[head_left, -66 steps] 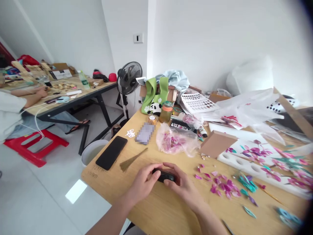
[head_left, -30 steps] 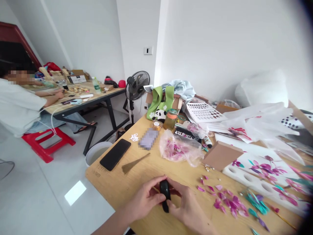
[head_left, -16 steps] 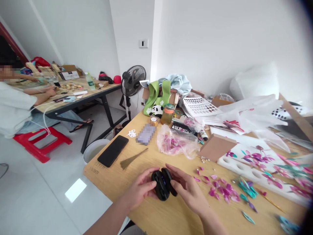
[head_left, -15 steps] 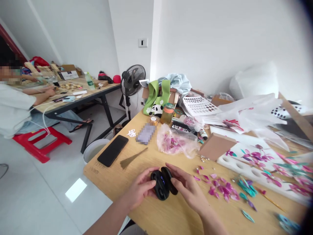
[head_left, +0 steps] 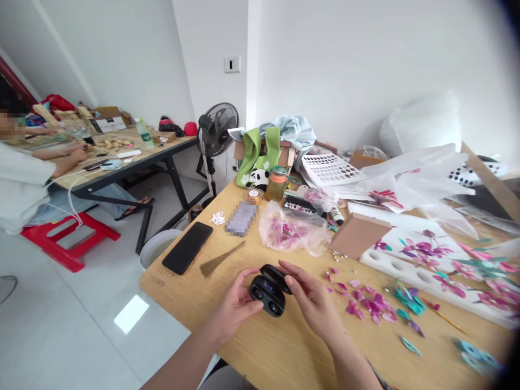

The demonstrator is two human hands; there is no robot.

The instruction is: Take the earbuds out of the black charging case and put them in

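Observation:
A black earbud charging case point(head_left: 268, 292) is held above the near edge of the wooden table, its lid raised and small blue digits lit inside. Two round wells show in its base; whether both hold earbuds I cannot tell. My left hand point(head_left: 235, 306) grips the base from the left, thumb along the near side. My right hand point(head_left: 311, 295) pinches the open lid from the right, thumb and fingers on its edge. Beyond the case lie a bundle of thin brown wires point(head_left: 221, 259) and a black phone point(head_left: 187, 248). Pink petals point(head_left: 374, 304) are scattered to the right.
A plastic bag of petals point(head_left: 292, 230), a jar point(head_left: 277, 183) and a brown box point(head_left: 359, 235) stand farther back. White foam point(head_left: 406, 265) carries artificial flowers. Left are a fan point(head_left: 218, 130), a bucket point(head_left: 156, 246), a red stool point(head_left: 73, 238) and a seated person point(head_left: 24, 179) at another table.
Both hands have turned the case, so its wells and lit digits now face me more. The lid has swung farther up and back, and my right hand has shifted slightly upward with it.

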